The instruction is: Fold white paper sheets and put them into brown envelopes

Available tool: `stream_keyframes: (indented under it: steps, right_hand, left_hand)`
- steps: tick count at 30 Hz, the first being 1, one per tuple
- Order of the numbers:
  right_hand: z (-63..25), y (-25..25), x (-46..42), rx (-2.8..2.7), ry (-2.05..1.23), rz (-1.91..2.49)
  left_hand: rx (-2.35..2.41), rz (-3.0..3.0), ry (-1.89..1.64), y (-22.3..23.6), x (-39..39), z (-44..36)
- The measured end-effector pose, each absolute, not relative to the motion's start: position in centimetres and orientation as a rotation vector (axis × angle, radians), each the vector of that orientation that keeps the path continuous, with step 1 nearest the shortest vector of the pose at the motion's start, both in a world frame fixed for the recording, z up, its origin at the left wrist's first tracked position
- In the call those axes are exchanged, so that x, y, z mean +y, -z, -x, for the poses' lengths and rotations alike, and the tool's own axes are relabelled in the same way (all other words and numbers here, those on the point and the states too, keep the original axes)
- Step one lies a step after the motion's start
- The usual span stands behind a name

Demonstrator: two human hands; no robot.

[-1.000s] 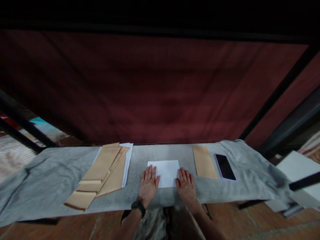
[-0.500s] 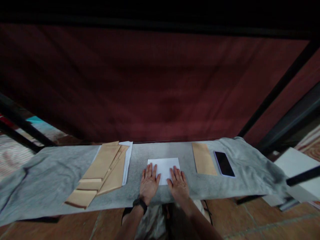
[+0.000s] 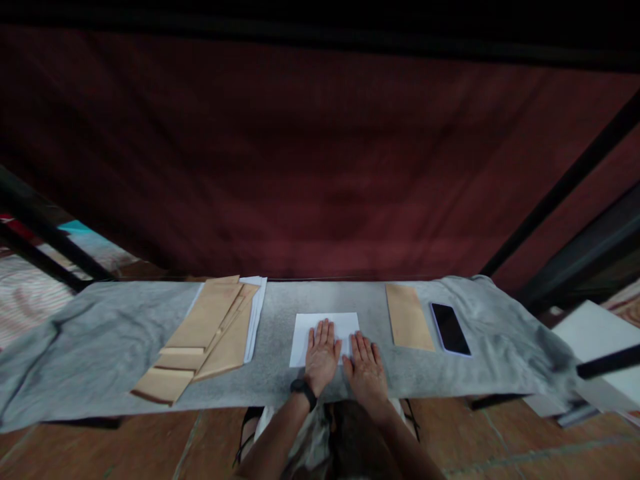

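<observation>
We put our left hand (image 3: 323, 357) flat on the white paper (image 3: 301, 337), fingers extended. Our right hand (image 3: 367, 373) lies open at its right edge, gripping nothing.

The left hand (image 3: 323, 359) lies palm down, its fingers pointing forward and the thumb angled inward, with a dark watch (image 3: 304, 393) around the wrist. The right hand (image 3: 366, 373) is just beside it, also palm down, fingers slightly spread and tilted a little left. Both forearms reach forward from the body, converging toward the hands.
</observation>
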State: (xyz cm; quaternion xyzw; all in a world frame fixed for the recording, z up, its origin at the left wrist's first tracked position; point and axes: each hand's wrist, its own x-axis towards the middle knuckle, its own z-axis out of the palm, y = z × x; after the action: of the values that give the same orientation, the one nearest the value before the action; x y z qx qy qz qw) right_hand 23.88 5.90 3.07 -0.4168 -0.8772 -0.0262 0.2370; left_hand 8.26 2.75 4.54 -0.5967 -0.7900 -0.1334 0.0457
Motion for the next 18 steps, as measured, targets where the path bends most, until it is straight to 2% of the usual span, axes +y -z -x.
stream_keyframes:
  steps: [9,18]
  right_hand:
    - [-24.0,-3.4,5.9,-2.451,0.049,1.194]
    - [-24.0,-3.5,5.7,-2.458,0.013,1.172]
  left_hand:
    - [-2.491,1.797,0.316,-5.8,4.2,-4.6]
    - [-2.422,1.638,0.388,-4.8,-1.3,-3.9]
